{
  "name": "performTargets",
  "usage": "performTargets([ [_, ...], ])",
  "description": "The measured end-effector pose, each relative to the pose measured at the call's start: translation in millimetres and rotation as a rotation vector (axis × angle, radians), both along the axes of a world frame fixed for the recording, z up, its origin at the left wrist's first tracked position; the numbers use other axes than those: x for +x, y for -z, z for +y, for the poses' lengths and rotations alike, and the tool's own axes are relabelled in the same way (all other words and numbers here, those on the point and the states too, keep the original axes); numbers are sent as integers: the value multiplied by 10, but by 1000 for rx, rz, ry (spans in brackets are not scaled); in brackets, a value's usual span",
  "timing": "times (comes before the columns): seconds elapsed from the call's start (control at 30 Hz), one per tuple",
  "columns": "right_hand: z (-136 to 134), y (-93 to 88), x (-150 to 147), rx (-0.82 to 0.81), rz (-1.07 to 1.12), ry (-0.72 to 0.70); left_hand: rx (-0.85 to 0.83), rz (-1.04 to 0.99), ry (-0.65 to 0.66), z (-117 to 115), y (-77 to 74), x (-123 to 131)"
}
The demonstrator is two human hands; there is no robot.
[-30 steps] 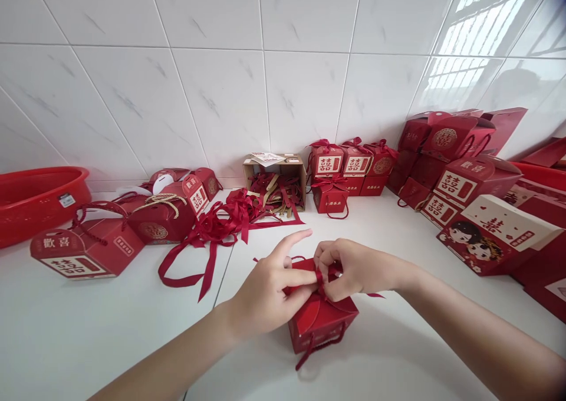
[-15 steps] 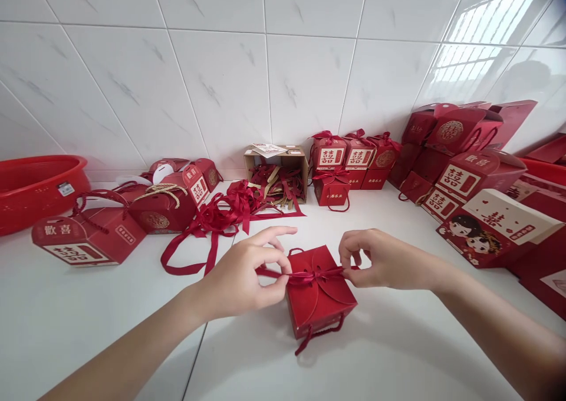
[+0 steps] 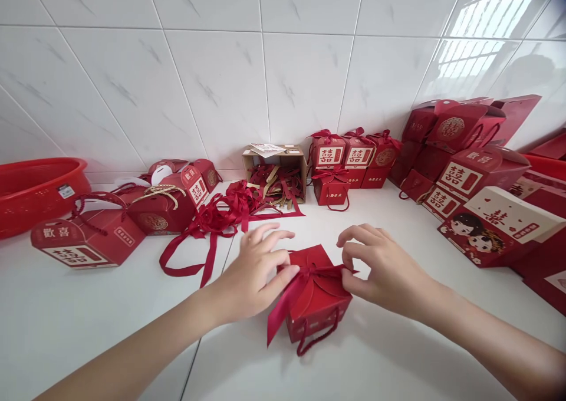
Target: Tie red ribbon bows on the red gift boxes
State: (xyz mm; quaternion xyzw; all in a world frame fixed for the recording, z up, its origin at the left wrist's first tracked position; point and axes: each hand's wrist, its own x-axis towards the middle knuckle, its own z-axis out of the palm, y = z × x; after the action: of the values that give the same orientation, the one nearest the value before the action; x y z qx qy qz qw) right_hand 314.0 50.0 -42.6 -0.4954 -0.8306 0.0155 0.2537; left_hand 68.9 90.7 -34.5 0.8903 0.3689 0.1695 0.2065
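A small red gift box with curved closing flaps sits on the white surface before me, a twisted cord handle on its near side. A red ribbon is tied across its top, and one tail hangs over the near left corner. Thumb and index finger of my left hand pinch the ribbon left of the knot, the other fingers stretched out. On the opposite side my right hand pinches the ribbon's right end between thumb and fingers.
Loose red ribbon lies behind my left hand. An open cardboard box of ribbon strips stands against the tiled wall, with finished bow-tied boxes beside it. More red boxes are stacked at right. A red basin sits far left.
A ribbon tail now hangs down over the box's near left side, where it was not visible before. My left fingers have spread and lifted slightly. The right hand keeps its pinch.
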Motion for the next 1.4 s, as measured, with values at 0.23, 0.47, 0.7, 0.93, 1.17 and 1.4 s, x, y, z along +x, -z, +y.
performTargets([
  [0.23, 17, 60, -35, 269, 2, 19, -65, -53, -14, 29, -6, -49],
  [0.47, 112, 121, -56, 276, 25, 37, -175, -228, -155, 47, 116, 13],
  [0.7, 16, 200, 8, 290, -18, -27, -12, -186, -157, 71, 187, -28],
  [0.93, -29, 223, 115, 220, -12, -76, 79, -197, -163, 88, 210, -2],
  [1.17, -16, 334, 192, -268, 170, -282, -159, -397, -114, 139, 355, 142],
  [1.4, 41, 385, 412, -351, 147, -175, -253, -532, -13, 150, 659, 176],
])
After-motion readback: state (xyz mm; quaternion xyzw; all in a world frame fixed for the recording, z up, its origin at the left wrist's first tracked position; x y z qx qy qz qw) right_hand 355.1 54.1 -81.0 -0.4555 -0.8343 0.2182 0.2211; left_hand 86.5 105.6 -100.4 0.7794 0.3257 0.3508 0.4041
